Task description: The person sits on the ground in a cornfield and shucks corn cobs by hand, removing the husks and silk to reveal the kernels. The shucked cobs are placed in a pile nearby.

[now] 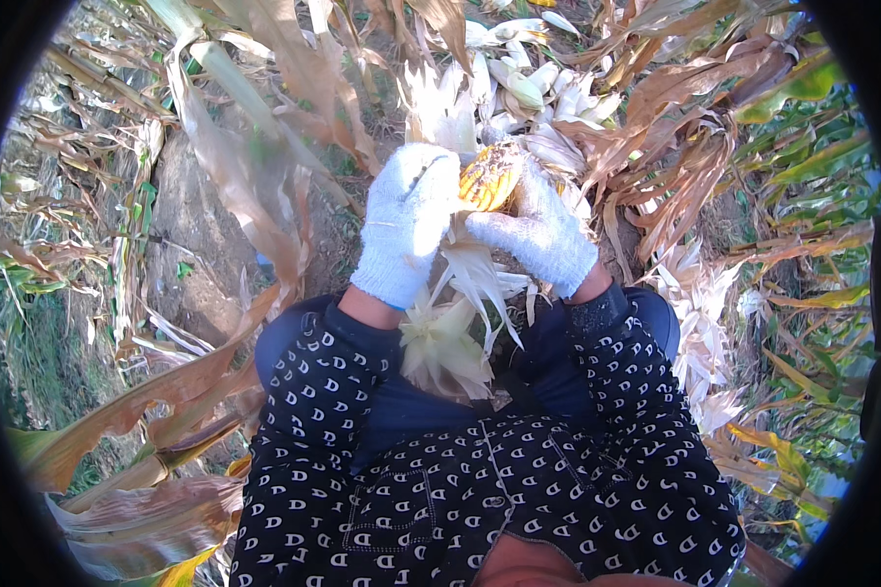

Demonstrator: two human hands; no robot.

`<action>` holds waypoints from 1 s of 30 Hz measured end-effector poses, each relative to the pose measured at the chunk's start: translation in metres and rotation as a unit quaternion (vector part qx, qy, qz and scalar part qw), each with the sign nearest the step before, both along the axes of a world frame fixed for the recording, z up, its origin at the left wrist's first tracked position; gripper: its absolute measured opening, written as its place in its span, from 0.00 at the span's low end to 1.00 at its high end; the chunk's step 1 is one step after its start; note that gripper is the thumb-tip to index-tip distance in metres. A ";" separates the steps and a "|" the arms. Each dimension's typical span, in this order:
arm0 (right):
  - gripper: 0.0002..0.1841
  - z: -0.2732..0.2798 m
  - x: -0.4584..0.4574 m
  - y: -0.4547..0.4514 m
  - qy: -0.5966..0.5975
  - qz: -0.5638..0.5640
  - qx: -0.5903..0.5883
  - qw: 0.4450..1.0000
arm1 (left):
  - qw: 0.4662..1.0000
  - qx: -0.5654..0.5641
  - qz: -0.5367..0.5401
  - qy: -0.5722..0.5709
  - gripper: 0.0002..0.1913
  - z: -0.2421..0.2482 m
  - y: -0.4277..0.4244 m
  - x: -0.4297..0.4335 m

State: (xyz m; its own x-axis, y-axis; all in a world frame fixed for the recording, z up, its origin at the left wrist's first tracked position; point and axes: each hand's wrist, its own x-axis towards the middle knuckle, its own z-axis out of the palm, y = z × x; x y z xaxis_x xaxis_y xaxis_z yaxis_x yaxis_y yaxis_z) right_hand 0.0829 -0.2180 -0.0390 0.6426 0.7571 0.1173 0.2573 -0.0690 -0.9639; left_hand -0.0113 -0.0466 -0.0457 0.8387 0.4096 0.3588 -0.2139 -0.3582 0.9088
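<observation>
An ear of corn (490,180) with bare yellow kernels is between my two hands, in front of my knees. Its surface looks darkened and shrivelled toward the far end. White knit gloves cover both hands. My left hand (410,213) is closed at the ear's left end, where pale husk shows below the fingers. My right hand (539,224) wraps the ear's right side, its thumb lying below the kernels. Loose strips of husk (479,275) hang beneath the ear toward my lap. The inner fingers of both hands are partly hidden.
A pale opened husk (446,348) lies between my thighs. Beyond my hands is a heap of husks (528,84). Dry corn leaves (675,139) crowd the right, with more husks (701,330) beside my right knee. A corn stalk (235,84) leans across bare soil (191,220) at left.
</observation>
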 end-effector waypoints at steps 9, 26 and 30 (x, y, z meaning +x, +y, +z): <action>0.33 -0.006 -0.001 0.002 0.183 0.017 0.096 0.978 | 0.917 -0.396 -0.024 -0.032 0.09 0.005 -0.009 0.000; 0.30 -0.027 0.002 0.006 0.425 0.004 0.242 0.872 | 0.891 -0.443 0.026 -0.092 0.05 0.037 0.014 -0.008; 0.27 -0.023 0.005 0.004 0.421 -0.012 0.283 0.862 | 0.862 -0.487 0.060 -0.128 0.06 0.048 0.032 -0.013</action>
